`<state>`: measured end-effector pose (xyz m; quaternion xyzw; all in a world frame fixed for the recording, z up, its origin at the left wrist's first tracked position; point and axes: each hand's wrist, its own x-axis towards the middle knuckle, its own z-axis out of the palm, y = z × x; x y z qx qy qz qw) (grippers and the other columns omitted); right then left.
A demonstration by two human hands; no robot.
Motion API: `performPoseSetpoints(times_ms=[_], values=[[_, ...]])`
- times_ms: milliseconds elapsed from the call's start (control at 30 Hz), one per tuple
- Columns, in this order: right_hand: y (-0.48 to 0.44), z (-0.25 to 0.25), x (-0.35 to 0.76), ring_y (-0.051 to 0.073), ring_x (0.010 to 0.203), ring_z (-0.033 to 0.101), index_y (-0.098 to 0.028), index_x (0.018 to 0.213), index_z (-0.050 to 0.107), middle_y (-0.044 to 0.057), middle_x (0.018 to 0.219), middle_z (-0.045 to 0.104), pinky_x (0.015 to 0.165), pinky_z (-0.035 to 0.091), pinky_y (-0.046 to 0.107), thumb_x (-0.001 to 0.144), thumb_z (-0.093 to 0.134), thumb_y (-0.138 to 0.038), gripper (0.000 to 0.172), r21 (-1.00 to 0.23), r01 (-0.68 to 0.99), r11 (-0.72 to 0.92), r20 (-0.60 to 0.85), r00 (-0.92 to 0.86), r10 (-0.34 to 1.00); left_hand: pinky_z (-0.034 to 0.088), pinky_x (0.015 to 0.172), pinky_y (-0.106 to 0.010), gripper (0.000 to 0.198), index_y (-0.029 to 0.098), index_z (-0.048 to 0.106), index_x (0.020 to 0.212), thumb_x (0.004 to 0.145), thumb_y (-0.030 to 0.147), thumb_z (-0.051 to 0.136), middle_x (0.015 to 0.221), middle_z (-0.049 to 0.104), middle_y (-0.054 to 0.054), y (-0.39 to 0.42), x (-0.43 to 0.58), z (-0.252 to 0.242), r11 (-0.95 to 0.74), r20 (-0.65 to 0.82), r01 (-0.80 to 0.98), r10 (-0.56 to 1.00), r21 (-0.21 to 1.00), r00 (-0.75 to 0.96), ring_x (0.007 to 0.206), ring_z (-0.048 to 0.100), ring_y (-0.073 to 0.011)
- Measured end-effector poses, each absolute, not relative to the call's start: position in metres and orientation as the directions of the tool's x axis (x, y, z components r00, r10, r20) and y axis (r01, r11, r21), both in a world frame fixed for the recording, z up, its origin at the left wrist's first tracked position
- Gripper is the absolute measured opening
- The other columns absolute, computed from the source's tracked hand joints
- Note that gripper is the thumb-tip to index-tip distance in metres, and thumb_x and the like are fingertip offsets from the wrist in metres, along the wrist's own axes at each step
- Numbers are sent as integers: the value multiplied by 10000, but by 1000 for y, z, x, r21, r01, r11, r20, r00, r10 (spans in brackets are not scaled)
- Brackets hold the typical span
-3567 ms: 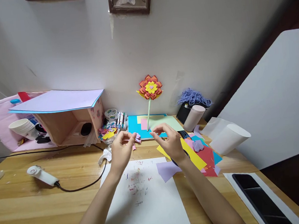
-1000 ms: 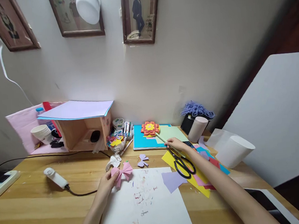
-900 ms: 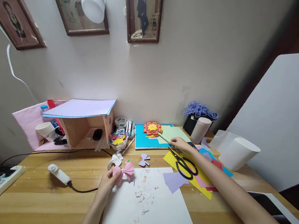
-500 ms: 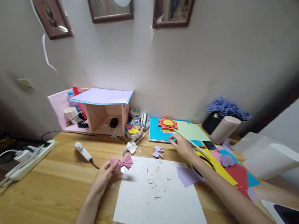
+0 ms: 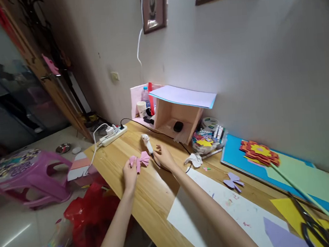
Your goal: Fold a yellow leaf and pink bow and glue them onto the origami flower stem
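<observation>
My left hand point(image 5: 130, 173) pinches a pink paper bow point(image 5: 140, 161) at its left loop, above the left part of the wooden desk. Beside the bow, my right hand point(image 5: 164, 157) has its fingers apart and nothing in them. It hovers close to a white corded hand-held tool point(image 5: 147, 142), whose black cord runs under the hand; whether they touch I cannot tell. On the white paper sheet point(image 5: 201, 212) my right forearm casts a shadow. Past the sheet's far edge lies a purple paper bow point(image 5: 233, 182).
A cardboard box with a lilac top point(image 5: 185, 94) stands by the wall, with a clear bag of markers point(image 5: 211, 134) beside it. A layered paper flower point(image 5: 259, 153) on a green stem and black scissors point(image 5: 311, 224) lie right. The power strip point(image 5: 113, 135) sits far left, a pink stool point(image 5: 33, 177) beyond.
The view has swung left, bringing the floor and stool into sight. My right hand has left the paper flower and come over to the white tool. The pink bow stays in my left hand.
</observation>
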<state>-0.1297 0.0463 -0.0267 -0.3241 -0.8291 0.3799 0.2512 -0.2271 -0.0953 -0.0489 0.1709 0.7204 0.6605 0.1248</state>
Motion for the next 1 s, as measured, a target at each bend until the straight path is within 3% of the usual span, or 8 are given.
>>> performPoseSetpoints(times_ms=[100, 233, 333, 467, 567, 767, 1000], values=[[49, -34, -165, 216, 870, 577, -127, 1114, 524, 110, 952, 635, 730, 416, 289, 744, 539, -322, 419, -802, 350, 484, 143, -675, 724, 456, 655, -243, 290, 178, 641, 851, 697, 421, 608, 808, 690, -50, -94, -227, -54, 47, 43, 69, 423, 996, -905, 763, 629, -184], [53, -35, -182, 216, 720, 574, -146, 838, 621, 70, 746, 642, 641, 396, 278, 733, 521, -306, 216, -799, 365, 479, 118, -684, 720, 461, 716, -253, 311, 166, 638, 914, 655, 338, 668, 885, 688, -68, -93, -226, -58, 12, 35, 45, 453, 999, -891, 823, 630, -183], [55, -28, -168, 201, 624, 550, -137, 752, 617, 49, 647, 610, 586, 381, 274, 767, 453, -326, 251, -808, 371, 457, 106, -672, 733, 466, 716, -262, 351, 148, 630, 945, 635, 300, 690, 872, 686, -80, -94, -225, -58, -2, 22, 24, 467, 1000, -884, 799, 633, -180], [44, -16, -115, 204, 738, 559, -128, 932, 595, 51, 808, 630, 651, 398, 279, 812, 397, -387, 348, -836, 322, 444, 140, -658, 740, 464, 736, -268, 338, 152, 630, 932, 632, 290, 702, 862, 683, -78, -96, -222, -56, -9, 20, 17, 464, 1000, -885, 805, 631, -178], [25, -12, -70, 216, 820, 567, -140, 1006, 575, 73, 925, 635, 718, 412, 298, 824, 426, -428, 372, -892, 185, 413, 172, -705, 688, 464, 744, -270, 335, 163, 627, 931, 632, 291, 705, 874, 679, -72, -97, -220, -53, -12, 17, 13, 468, 1000, -884, 814, 630, -178], [-6, -19, -37, 205, 761, 577, -173, 967, 601, 50, 828, 643, 713, 429, 294, 833, 431, -449, 350, -886, 263, 382, 52, -762, 646, 476, 716, -275, 355, 152, 627, 943, 628, 298, 704, 908, 682, -88, -94, -219, -53, -47, -27, -57, 487, 997, -873, 820, 635, -191], [-14, -34, -42, 200, 752, 562, -172, 998, 604, 48, 821, 633, 727, 419, 297, 852, 419, -431, 350, -888, 253, 383, 52, -773, 632, 481, 698, -266, 368, 147, 621, 969, 638, 286, 697, 861, 684, -81, -94, -221, -57, -70, -22, -65, 486, 995, -873, 781, 640, -178]])
